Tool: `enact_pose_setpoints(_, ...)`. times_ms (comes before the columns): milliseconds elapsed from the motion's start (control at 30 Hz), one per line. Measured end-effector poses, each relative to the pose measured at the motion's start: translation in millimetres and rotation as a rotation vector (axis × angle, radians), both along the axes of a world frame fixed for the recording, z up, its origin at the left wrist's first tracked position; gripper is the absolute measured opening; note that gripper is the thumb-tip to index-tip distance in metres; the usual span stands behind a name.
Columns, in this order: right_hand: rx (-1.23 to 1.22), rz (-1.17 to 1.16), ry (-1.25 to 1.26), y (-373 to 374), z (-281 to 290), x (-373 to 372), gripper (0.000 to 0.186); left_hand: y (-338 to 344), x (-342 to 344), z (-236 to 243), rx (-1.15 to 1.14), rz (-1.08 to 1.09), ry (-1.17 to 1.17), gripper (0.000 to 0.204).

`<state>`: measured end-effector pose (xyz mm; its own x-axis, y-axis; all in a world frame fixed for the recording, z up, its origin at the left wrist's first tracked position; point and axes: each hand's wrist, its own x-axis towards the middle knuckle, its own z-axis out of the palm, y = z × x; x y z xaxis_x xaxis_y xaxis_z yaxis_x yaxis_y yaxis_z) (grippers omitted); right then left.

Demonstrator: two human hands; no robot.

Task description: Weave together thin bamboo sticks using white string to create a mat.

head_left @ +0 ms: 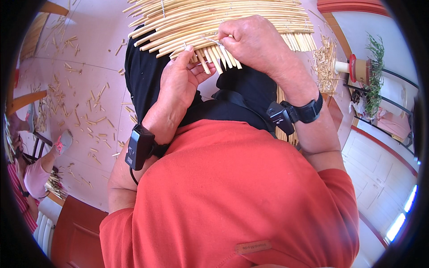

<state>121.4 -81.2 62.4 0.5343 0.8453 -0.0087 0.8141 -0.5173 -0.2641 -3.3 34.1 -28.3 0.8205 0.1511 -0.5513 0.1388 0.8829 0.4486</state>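
In the head view, the stalk mat (214, 24) lies at twelve o'clock, its near edge above the person's dark-clad legs (145, 67). Its long stems are pale straw-yellow, smooth and slightly glossy, set close side by side, with uneven ends toward ten o'clock and white ties crossing them. Along the near edge, short stalks (210, 57) stick out toward six o'clock, fanned and uneven in length; another row of short stalks shows toward one o'clock. The left hand (181, 78) has its thumb on the mat's edge, fingers curled around it by the short stalks. The right hand (252, 42) is curled closed, pinching white thread (209, 39). Cut straw bits (91, 120) litter the floor toward ten o'clock.
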Motion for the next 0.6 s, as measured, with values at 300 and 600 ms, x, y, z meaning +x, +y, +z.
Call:
enact_pose_setpoints(300, 0.017, 0.006, -0.031, 3.1, -0.3, -0.4, 0.012, -0.3, 0.8, -0.4, 0.004, 0.000, -0.003, 0.029)
enact_pose_setpoints(600, -0.280, 0.083, -0.064, 34.9, 14.9, -5.9, 0.015, -2.4, 1.1, -3.1, 0.013, 0.008, -0.030, 0.026)
